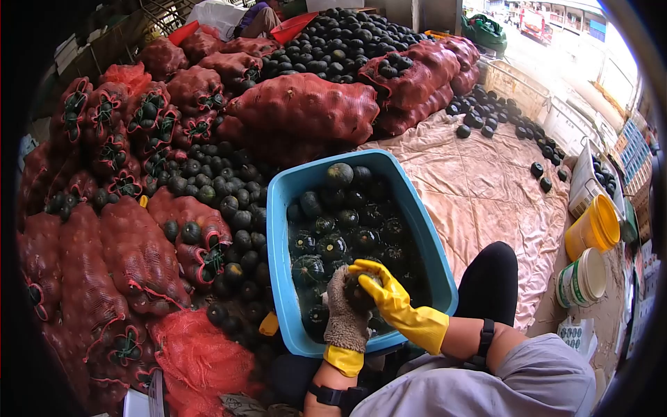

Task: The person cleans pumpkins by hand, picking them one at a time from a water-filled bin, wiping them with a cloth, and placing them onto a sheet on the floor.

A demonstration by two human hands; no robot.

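Over the near end of the blue tub [280, 278], a dark green round squash [358, 293] is held between my two hands. My left hand [347, 313], in a brown, towel-like mitt over a yellow rubber glove, presses against the squash's left side. Around its right and upper side curl the yellow-gloved fingers of my right hand [397, 297]. Inside the tub, several wet squashes [331, 247] sit in water. One paler squash [340, 174] rests on top at the far end. The underside of the held squash is hidden.
Red mesh sacks [302, 111] of squashes are stacked at left and behind. A large squash pile [337, 45] lies at the back. A tan sheet [479, 187] covers the floor to the right, near a yellow bucket [593, 228] and a white bucket [581, 278]. Another person [258, 19] is far back.
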